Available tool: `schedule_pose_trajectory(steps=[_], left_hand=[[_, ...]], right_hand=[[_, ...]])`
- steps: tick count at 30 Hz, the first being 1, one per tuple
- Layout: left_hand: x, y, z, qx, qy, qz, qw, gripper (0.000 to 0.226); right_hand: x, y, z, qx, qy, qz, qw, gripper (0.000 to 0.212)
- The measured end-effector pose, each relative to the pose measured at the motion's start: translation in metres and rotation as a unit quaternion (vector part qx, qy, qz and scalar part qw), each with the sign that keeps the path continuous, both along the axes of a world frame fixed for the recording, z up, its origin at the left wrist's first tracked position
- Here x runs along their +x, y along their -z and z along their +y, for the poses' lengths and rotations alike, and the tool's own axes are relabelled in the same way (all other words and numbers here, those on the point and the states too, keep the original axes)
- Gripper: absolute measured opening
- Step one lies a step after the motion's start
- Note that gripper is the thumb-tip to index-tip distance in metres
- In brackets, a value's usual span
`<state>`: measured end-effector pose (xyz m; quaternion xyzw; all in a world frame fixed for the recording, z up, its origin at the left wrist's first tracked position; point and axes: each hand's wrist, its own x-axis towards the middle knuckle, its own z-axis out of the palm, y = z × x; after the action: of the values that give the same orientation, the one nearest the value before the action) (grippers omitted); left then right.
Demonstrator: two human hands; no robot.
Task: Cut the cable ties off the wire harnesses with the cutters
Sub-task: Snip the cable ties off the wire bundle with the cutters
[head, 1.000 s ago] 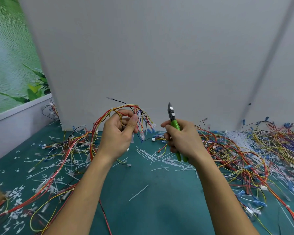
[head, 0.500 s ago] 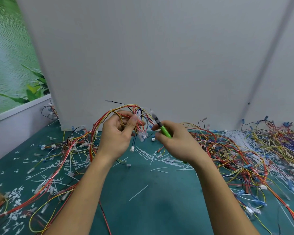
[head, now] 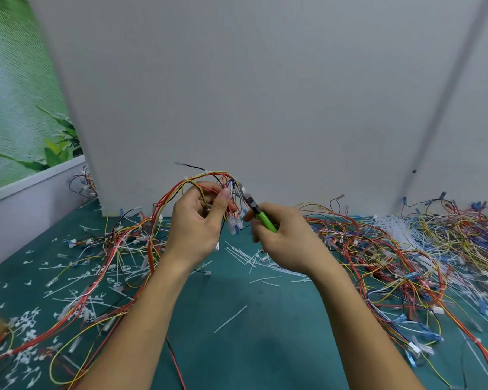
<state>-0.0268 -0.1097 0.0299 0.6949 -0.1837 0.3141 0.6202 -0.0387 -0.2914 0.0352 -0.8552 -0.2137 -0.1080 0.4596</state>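
My left hand (head: 197,220) holds up a wire harness (head: 209,178) of red, yellow and blue wires, its loop arching over my fingers and its clear connectors (head: 234,222) hanging beside my thumb. White cable ties (head: 185,179) clasp the loop at its top left. My right hand (head: 282,237) grips green-handled cutters (head: 261,215), and the dark jaws point up-left into the wires just right of my left thumb. Whether the jaws are on a tie is too blurred to tell.
A green table mat (head: 237,347) lies under my arms. A big tangle of harnesses (head: 406,249) covers the right side, more wires (head: 96,263) trail to the left, and cut white ties (head: 254,257) are scattered about. A grey panel (head: 265,94) stands close behind.
My right hand has swung the cutters from pointing straight up to tilting left, bringing the jaws into the harness in my left hand. The left hand has barely moved.
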Motion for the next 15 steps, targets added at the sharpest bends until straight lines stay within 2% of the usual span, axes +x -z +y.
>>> schedule_pose_trajectory(steps=[10,15], left_hand=[[-0.001,0.0005,-0.0008,0.014,0.023,0.002,1.0,0.005],[-0.0007,0.0012,-0.001,0.011,0.02,0.002,1.0,0.005]], right_hand=[[0.0013,0.0012,0.0081,0.094,0.037,0.036,0.994,0.021],[0.0012,-0.0013,0.0044,0.094,0.023,0.06,0.994,0.02]])
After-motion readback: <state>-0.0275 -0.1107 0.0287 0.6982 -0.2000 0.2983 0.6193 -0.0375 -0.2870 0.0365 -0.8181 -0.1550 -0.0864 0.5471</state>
